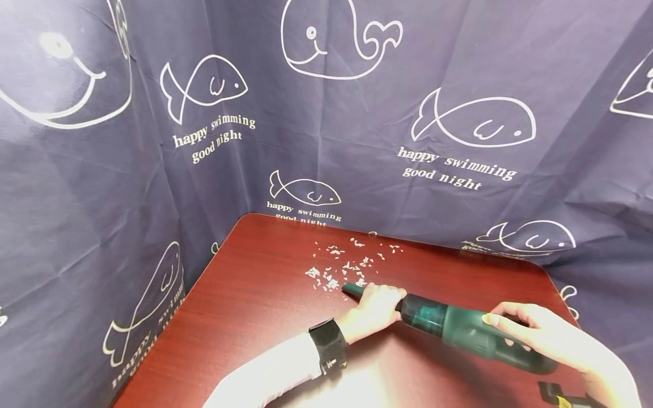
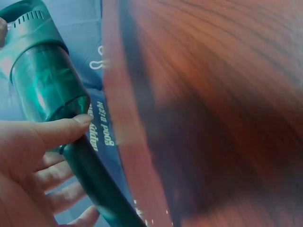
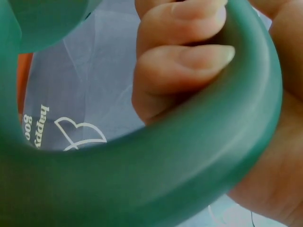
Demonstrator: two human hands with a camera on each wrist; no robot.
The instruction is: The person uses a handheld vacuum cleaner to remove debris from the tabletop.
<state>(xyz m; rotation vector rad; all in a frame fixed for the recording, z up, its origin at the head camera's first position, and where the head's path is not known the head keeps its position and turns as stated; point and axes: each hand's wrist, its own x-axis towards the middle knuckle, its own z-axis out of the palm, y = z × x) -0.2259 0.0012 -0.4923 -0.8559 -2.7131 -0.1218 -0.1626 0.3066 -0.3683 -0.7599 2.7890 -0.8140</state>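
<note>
A green handheld vacuum cleaner (image 1: 466,331) slants over the table, its narrow nozzle (image 1: 352,290) pointing left at scattered white paper scraps (image 1: 331,281). My right hand (image 1: 541,334) grips the loop handle (image 3: 203,156), fingers curled round it in the right wrist view. Just ahead of the clear dust cup (image 2: 49,85), my left hand (image 1: 377,306) holds the nozzle tube (image 2: 97,179) between thumb and fingers. The nozzle's tip is right at the near edge of the scraps.
The red-brown wooden table (image 1: 245,294) has rounded far corners. Behind and left of it hangs a grey-blue curtain (image 1: 357,130) printed with fish and whales. More scraps lie toward the table's far edge. A black band (image 1: 328,344) is on the left wrist.
</note>
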